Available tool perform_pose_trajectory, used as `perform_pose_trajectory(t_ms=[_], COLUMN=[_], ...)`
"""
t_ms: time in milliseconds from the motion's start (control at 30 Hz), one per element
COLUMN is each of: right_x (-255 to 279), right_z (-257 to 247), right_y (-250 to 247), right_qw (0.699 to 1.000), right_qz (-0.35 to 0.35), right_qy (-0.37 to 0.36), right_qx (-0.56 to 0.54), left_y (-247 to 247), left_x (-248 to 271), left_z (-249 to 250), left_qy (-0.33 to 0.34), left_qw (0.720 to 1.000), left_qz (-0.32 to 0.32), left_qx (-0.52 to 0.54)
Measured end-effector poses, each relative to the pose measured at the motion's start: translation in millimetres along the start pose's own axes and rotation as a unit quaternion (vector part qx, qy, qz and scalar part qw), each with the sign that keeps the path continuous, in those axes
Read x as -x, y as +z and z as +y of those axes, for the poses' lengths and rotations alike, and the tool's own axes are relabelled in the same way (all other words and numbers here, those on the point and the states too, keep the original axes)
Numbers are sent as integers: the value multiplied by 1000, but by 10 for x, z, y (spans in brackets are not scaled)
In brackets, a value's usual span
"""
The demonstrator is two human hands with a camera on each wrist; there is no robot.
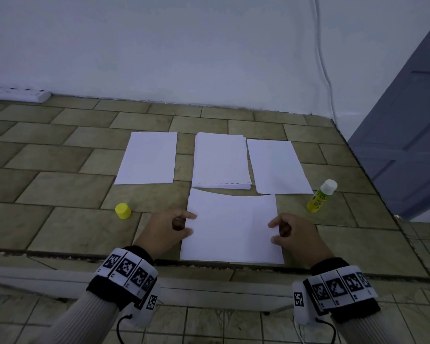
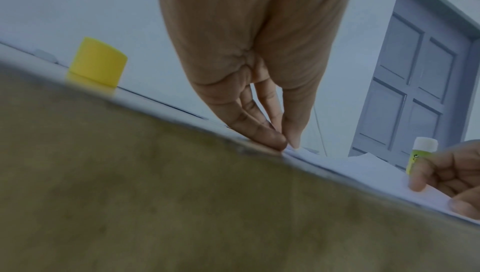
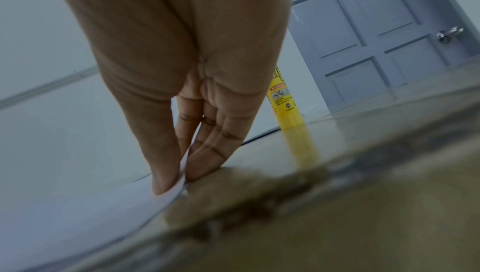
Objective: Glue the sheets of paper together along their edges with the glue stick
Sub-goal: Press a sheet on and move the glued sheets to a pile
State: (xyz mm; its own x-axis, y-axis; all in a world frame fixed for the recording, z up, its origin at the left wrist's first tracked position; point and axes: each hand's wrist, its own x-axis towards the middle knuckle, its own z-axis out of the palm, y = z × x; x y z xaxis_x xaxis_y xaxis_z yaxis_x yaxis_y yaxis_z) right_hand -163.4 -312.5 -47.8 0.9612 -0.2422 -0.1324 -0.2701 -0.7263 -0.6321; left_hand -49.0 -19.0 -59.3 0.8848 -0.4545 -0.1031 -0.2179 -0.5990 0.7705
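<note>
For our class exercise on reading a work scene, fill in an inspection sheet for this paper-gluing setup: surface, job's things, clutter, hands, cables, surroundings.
Surface: tiled tabletop, brownish, against a wall.
Job's things: near sheet with its far edge lifted; left sheet, middle stack and right sheet lying behind it; glue stick upright at right, uncapped; yellow cap standing apart at left.
Clutter: nothing seen.
Hands: left hand pinches the near sheet's left edge; right hand pinches its right edge.
Cables: white cable down the wall; power strip at far left.
Surroundings: pale wall, grey panelled door at right.
</note>
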Motion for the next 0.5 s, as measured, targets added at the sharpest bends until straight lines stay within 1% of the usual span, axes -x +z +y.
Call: perform_pose_trajectory(t_ms=[500], right_x=[1], right_z=[46], right_y=[-7], right_qw=[1000], right_qz=[-7], right_qy=[-6], right_qx=[-12], left_y=[16], left_x=[0], left_z=[-43], left_qy=[-5], left_qw=[1000], left_qz=[-6], left_qx=[13])
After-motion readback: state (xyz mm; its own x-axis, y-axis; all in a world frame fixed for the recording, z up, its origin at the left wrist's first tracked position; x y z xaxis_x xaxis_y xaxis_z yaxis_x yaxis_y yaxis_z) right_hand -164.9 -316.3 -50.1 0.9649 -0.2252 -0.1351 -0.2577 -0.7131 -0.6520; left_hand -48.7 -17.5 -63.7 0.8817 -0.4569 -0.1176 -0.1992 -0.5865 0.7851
